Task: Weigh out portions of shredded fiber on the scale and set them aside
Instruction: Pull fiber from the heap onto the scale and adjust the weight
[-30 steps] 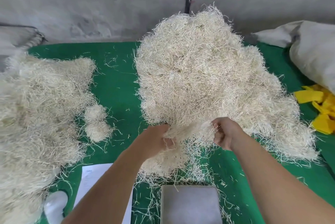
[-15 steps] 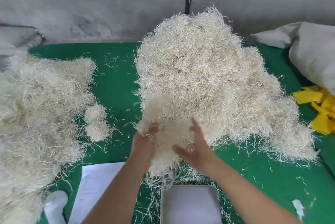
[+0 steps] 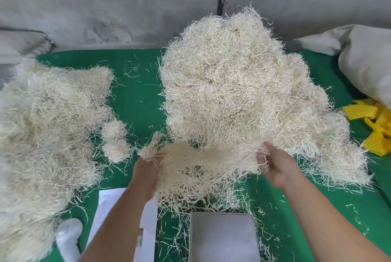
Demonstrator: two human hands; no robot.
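A big heap of pale shredded fiber [image 3: 239, 92] lies on the green table [image 3: 137, 96]. From its near edge a stretched wad of fiber [image 3: 198, 162] hangs between my hands. My left hand [image 3: 148, 168] grips the wad's left end, and my right hand [image 3: 275, 164] pinches its right end. The wad hangs above the table, just beyond the scale's grey pan [image 3: 224, 238], which is bare at the bottom centre. Loose strands trail below the wad toward the pan.
A second heap of fiber [image 3: 44, 134] fills the left side, with two small fiber balls [image 3: 115, 141] beside it. A white paper sheet [image 3: 112, 204] and a white object [image 3: 67, 238] lie at lower left. Yellow pieces [image 3: 374, 126] and a grey sack [image 3: 368, 64] sit at right.
My hands have moved apart, stretching the wad wide between them. Half a second ago they were close together around a compact clump at the heap's near edge.
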